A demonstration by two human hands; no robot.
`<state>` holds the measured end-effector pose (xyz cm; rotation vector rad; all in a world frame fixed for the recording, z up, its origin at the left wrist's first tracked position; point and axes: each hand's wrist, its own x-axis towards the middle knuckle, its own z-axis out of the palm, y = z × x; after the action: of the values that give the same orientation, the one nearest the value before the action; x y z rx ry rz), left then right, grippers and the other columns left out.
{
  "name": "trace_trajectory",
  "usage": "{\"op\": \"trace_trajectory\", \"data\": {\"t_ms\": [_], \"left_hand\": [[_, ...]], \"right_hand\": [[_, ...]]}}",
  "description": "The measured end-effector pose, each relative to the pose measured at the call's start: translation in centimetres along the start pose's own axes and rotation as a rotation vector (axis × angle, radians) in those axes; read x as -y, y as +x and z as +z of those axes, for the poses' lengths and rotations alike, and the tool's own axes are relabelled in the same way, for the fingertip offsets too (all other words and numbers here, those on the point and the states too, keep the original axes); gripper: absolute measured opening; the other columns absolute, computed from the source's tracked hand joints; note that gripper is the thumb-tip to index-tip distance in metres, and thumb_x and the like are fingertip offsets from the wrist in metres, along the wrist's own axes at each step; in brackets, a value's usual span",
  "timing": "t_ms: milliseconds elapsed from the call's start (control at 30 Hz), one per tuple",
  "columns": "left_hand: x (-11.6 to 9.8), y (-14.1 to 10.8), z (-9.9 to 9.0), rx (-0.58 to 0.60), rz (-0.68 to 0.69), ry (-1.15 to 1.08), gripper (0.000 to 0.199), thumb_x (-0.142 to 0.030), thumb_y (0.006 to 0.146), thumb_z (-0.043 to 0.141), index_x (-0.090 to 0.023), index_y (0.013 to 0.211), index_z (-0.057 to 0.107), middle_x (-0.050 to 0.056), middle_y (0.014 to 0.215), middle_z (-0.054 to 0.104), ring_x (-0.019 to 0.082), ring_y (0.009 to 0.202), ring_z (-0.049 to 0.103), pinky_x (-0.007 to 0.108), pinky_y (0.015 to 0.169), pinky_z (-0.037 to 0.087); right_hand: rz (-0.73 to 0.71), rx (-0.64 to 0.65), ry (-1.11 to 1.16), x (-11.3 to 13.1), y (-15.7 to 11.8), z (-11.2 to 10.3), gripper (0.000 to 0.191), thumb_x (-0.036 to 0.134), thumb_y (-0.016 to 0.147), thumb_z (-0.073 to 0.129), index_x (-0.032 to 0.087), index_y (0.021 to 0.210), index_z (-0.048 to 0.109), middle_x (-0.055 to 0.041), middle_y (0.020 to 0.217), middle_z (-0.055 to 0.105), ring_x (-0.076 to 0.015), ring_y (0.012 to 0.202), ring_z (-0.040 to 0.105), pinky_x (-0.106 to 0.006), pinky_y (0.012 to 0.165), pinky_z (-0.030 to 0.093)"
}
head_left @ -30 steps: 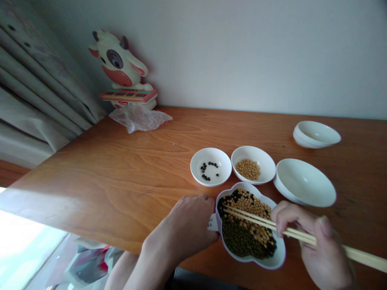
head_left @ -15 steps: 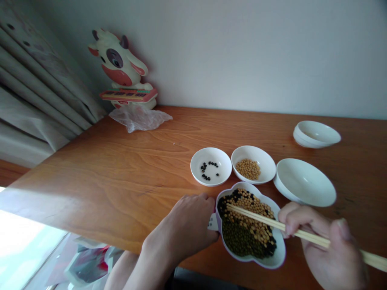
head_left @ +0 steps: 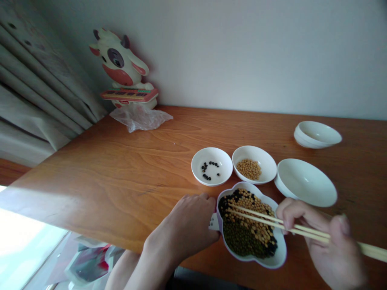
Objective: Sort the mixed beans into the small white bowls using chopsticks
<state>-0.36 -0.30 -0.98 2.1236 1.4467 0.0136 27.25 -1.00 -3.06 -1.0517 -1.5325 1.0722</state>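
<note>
My right hand [head_left: 320, 237] holds a pair of wooden chopsticks [head_left: 272, 220], their tips a little apart over the beans. Below them is a scalloped, flower-shaped bowl [head_left: 282, 245] with a pale purple rim. Yellow soybeans [head_left: 250, 207], black beans [head_left: 240, 194] and green mung beans [head_left: 242, 239] lie in it. My left hand [head_left: 196, 221] is closed at the bowl's left edge, by a white label; its fingertips are hidden. Just beyond stand a white bowl [head_left: 225, 156] with a few black beans, a white bowl [head_left: 267, 159] of soybeans and a bare white bowl [head_left: 316, 181].
More white bowls [head_left: 317, 141], apparently stacked, stand at the back right of the wooden table [head_left: 121, 173]. A cow-shaped toy keyboard [head_left: 130, 90] leans by the wall at the back left, with a crumpled clear plastic bag [head_left: 140, 119] before it. A grey curtain [head_left: 36, 96] hangs at left.
The chopsticks have parted: their tips, close together before, are now spread over the beans. My left hand and the bowls keep their places, apart from a slight shift of the view.
</note>
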Motion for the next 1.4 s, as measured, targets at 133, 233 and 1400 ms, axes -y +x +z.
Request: {"op": "trace_trajectory", "data": {"t_ms": [133, 233, 1400], "left_hand": [[0.1, 0.0, 0.2, -0.005, 0.017, -0.014, 0.018, -0.030, 0.083, 0.060, -0.026, 0.097, 0.071, 0.006, 0.098, 0.078, 0.028, 0.089, 0.075, 0.035, 0.073, 0.050], [0.0, 0.0, 0.1, 0.006, -0.001, 0.000, 0.019, -0.031, 0.083, 0.061, -0.026, 0.098, 0.070, 0.006, 0.101, 0.078, 0.028, 0.090, 0.074, 0.035, 0.074, 0.050], [-0.2, 0.0, -0.3, 0.039, -0.021, 0.005, 0.020, -0.029, 0.080, 0.062, -0.026, 0.099, 0.069, 0.007, 0.103, 0.077, 0.028, 0.091, 0.074, 0.035, 0.075, 0.051]], "right_hand": [[-0.035, 0.044, -0.041, -0.3, -0.1, 0.1, 0.072, 0.075, 0.100, 0.023, 0.026, 0.071, 0.067, -0.0036, 0.066, 0.060, -0.0204, 0.065, 0.057, -0.032, 0.057, 0.047], [-0.038, 0.091, -0.064, -0.7, -0.4, 0.2, 0.069, 0.073, 0.101, 0.025, 0.025, 0.071, 0.065, -0.0037, 0.069, 0.059, -0.0205, 0.067, 0.058, -0.033, 0.059, 0.046], [-0.136, 0.004, -0.034, -0.8, -0.5, 1.2, 0.057, 0.050, 0.109, 0.032, 0.024, 0.073, 0.067, -0.0041, 0.068, 0.063, -0.0195, 0.068, 0.059, -0.034, 0.062, 0.045]]}}
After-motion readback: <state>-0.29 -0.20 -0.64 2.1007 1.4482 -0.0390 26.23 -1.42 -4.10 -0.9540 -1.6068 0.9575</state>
